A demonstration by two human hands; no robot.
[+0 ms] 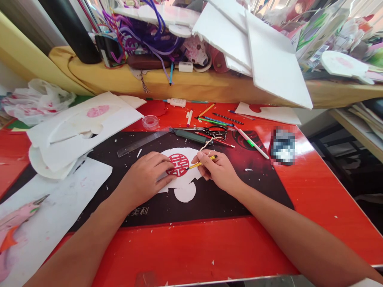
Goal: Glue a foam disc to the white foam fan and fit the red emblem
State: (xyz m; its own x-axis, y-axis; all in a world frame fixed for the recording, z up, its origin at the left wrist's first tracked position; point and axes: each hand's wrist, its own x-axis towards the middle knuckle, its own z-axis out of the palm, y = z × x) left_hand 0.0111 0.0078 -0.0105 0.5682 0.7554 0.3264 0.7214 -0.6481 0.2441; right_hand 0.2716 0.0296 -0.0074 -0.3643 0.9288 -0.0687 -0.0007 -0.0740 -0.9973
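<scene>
Forearms (278,215) are framing a red cutout (178,164), lying between the grips on a seemingly already-trimmed white piece (184,193); the open-fingered left hand (152,171) is pressing it, the right hand (216,167) gripping a yellow pencil (201,162) at its edge, marking apparently unfinished.

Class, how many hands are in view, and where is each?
2: the left hand rests at the left side of the red cut-out; the right hand holds a yellow pencil near the cut-out's right edge.
</scene>
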